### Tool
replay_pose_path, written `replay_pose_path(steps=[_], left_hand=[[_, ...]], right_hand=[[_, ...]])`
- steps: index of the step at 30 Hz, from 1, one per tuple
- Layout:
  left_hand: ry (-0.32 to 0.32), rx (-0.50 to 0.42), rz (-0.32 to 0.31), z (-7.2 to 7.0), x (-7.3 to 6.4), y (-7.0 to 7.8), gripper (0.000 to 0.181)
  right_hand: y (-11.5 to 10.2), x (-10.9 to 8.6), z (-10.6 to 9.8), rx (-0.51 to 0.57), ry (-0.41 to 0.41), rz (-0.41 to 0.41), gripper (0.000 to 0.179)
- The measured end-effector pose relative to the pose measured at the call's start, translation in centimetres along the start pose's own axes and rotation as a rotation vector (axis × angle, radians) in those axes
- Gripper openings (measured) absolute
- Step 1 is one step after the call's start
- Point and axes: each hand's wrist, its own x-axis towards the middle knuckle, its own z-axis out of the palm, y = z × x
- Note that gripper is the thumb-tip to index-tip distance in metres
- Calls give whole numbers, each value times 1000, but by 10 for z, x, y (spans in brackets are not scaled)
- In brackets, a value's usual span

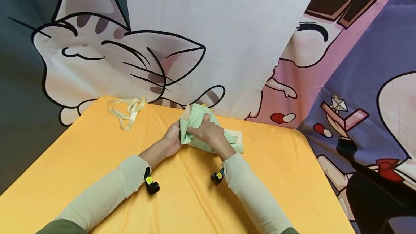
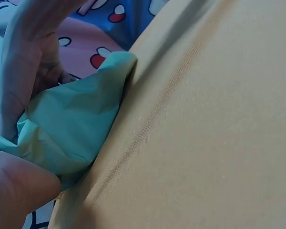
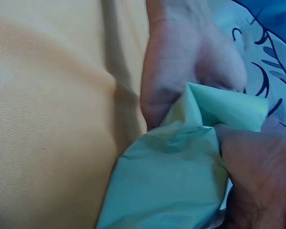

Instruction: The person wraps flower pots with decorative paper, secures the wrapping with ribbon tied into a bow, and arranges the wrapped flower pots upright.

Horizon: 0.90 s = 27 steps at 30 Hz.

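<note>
A bundle of creased light green wrapping paper (image 1: 201,118) with a pale inner side lies at the table's far edge. Small yellow bits (image 1: 204,105) peek out behind its top. My left hand (image 1: 171,139) holds the bundle's left end, palm turned up and fingers hidden behind the paper; the right wrist view shows this palm (image 3: 181,62) beside a folded flap (image 3: 233,107). Over the bundle, my right hand (image 1: 208,131) grips the paper at the fold, one digit tucked into it. In the left wrist view, that hand (image 2: 28,62) reaches down onto the green paper (image 2: 76,119).
A loosely looped cream ribbon (image 1: 131,109) lies at the table's far left. The yellow cloth (image 1: 182,198) on the table has soft creases. Behind the table hangs a printed cartoon backdrop (image 1: 227,39). Each wrist carries a small black camera (image 1: 151,185).
</note>
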Motion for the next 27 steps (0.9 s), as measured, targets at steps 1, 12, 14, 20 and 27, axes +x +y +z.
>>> replay_pose_path(steps=[1, 12, 14, 20, 27], left_hand=[[-3, 2, 1, -1, 0, 0, 36], [-25, 56, 9, 1, 0, -2, 46], [-24, 66, 5, 2, 0, -2, 45], [-29, 80, -14, 6, 0, -1, 48], [-126, 165, -35, 9, 1, 3, 64]], right_hand=[[2, -1, -2, 20, -19, -15, 114], [30, -1, -38, 263, -308, -58, 89], [35, 1, -40, 340, -322, -57, 87], [39, 6, -43, 484, -295, 21, 93], [33, 9, -42, 460, -225, 57, 57]])
